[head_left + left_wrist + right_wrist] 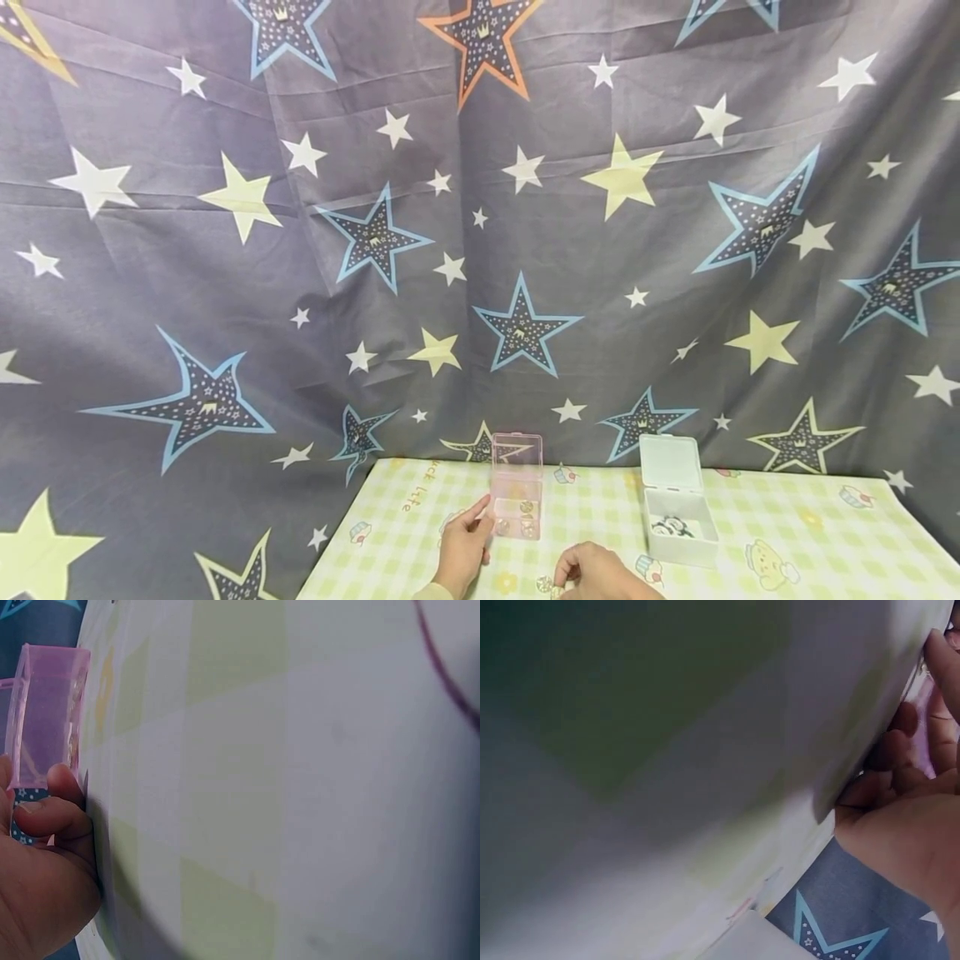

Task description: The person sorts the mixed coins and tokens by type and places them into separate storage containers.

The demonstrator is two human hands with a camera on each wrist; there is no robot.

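Note:
A see-through pink box [517,487] stands on the table with its hinged lid raised. Several small round gold-coloured pieces [527,507] with an openwork look lie inside it. My left hand [463,546] holds the box by its left side, thumb and forefinger at the wall; the left wrist view shows its fingertips right at the end of the pink box [51,716]. Down at the tabletop in front of the box, my right hand [600,573] pinches a small gold-coloured piece [557,592], mostly covered by the fingertips. Another round gold-coloured piece [543,583] lies just left of them.
To the right stands a white box [682,546] with its lid up, several black-and-white pieces [672,526] inside. A green checked cloth [817,533] with printed pictures covers the table. Behind its back edge hangs a grey curtain [555,250] patterned with stars.

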